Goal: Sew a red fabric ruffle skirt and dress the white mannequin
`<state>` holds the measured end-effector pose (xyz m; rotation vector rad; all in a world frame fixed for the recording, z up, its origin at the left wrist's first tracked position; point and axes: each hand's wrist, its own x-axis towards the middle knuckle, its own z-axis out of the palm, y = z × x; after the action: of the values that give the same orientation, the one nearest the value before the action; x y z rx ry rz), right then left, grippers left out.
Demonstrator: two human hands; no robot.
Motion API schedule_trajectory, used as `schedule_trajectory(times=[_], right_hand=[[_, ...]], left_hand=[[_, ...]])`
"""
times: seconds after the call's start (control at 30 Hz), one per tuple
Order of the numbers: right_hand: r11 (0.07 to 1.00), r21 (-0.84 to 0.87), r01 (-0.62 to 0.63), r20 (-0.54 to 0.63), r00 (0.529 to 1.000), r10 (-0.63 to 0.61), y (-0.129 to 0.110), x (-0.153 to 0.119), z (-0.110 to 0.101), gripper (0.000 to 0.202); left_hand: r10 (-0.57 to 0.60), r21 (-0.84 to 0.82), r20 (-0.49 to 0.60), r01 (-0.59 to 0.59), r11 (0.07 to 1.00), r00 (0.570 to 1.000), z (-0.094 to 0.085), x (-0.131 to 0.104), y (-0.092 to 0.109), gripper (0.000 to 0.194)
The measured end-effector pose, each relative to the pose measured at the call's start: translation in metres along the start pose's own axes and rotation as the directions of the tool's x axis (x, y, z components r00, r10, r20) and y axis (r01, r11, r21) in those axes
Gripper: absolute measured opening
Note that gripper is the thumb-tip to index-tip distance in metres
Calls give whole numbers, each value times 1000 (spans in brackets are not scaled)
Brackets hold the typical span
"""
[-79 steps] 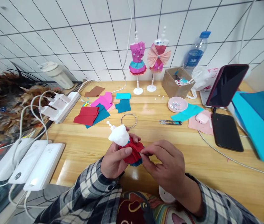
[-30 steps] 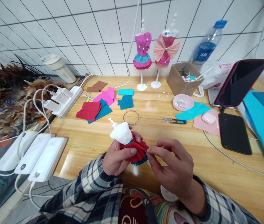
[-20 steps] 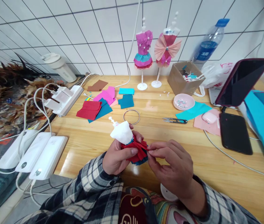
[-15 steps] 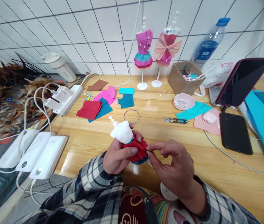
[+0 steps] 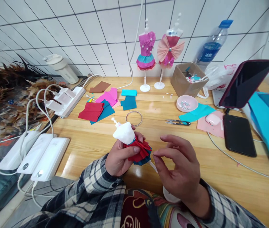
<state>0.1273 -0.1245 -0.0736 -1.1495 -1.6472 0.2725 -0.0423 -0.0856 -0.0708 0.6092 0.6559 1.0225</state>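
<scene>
My left hand (image 5: 121, 156) is wrapped round a small dress-form mannequin (image 5: 124, 132), which leans to the upper left with its white bodice uppermost. Red pleated fabric (image 5: 140, 152) circles its waist, held under my left thumb, over a dark blue layer (image 5: 142, 161). The white stand pole (image 5: 153, 166) slants down from the skirt toward a round base (image 5: 171, 194) at the table's edge. Just right of the skirt, my right hand (image 5: 179, 167) has thumb and index fingertip pinched together, the other fingers loosely curled. Whatever lies in that pinch is too small to make out.
Beyond my hands lie a metal ring (image 5: 134, 118), thread snips (image 5: 177, 122) and folded red fabric (image 5: 91, 111). Two dressed mannequins (image 5: 146, 52) stand by the wall. A bead dish (image 5: 187, 104), a cardboard box (image 5: 188, 83) and phones are on the right; power banks (image 5: 50, 160) lie left.
My right hand has drawn a little to the right, off the red fabric's edge, its thumb and index still pinched. My left hand keeps its hold on the mannequin, almost unmoved.
</scene>
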Motion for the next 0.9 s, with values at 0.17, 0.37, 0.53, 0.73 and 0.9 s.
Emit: schedule_trajectory(times=[0.17, 0.37, 0.53, 0.73, 0.9], right_hand=[[999, 14, 44, 52, 998, -45, 2, 3, 3, 18], [1000, -9, 28, 51, 998, -28, 1, 3, 3, 16], [1000, -2, 23, 33, 999, -23, -1, 5, 4, 12], [1000, -2, -21, 49, 999, 21, 0, 8, 7, 14], [1000, 13, -20, 51, 999, 20, 2, 5, 7, 16]], left_hand=[[12, -8, 31, -12, 1000, 999, 0, -1, 1, 50], [17, -1, 46, -17, 1000, 999, 1, 0, 2, 57], [21, 6, 62, -21, 1000, 998, 1, -2, 1, 60], [28, 23, 77, -30, 999, 997, 2, -2, 1, 61], [28, 24, 124, -31, 999, 992, 1, 0, 1, 51]])
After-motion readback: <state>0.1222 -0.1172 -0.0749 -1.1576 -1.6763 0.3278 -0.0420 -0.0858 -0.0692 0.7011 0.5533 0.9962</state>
